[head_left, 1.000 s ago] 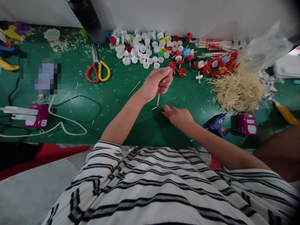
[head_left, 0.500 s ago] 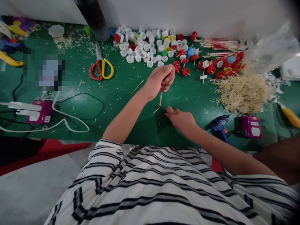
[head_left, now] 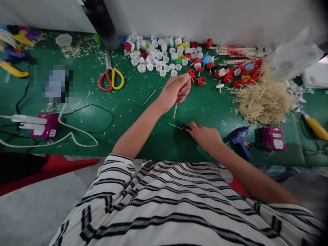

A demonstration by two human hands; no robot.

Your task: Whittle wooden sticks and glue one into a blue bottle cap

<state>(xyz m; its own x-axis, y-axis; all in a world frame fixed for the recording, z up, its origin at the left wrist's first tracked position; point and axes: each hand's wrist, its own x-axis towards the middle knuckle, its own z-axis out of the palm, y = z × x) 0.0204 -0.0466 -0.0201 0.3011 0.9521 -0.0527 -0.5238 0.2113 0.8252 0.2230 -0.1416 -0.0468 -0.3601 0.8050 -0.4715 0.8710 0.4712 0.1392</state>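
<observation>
My left hand (head_left: 175, 91) is closed in a pinch around a short wooden stick (head_left: 175, 110), which hangs upright just above the green table (head_left: 128, 102). My right hand (head_left: 205, 135) rests low on the table with its fingers pressed on a small dark flat object (head_left: 183, 124); I cannot make out what that object is. A thin splinter (head_left: 175, 125) lies on the table just left of the dark object, below the stick's lower end.
Loose bottle caps (head_left: 156, 54) and red caps on sticks (head_left: 225, 73) lie along the back. Red and yellow scissors (head_left: 111, 77) lie at the left, a heap of wood slivers (head_left: 263, 99) at the right. A blue glue gun (head_left: 239, 140), purple sockets (head_left: 273, 138) (head_left: 43, 125) and cables border the front.
My left hand has lifted the stick's tip off the table. My right hand has slid a little right with the dark object. Another person's arm at the right edge has left the view.
</observation>
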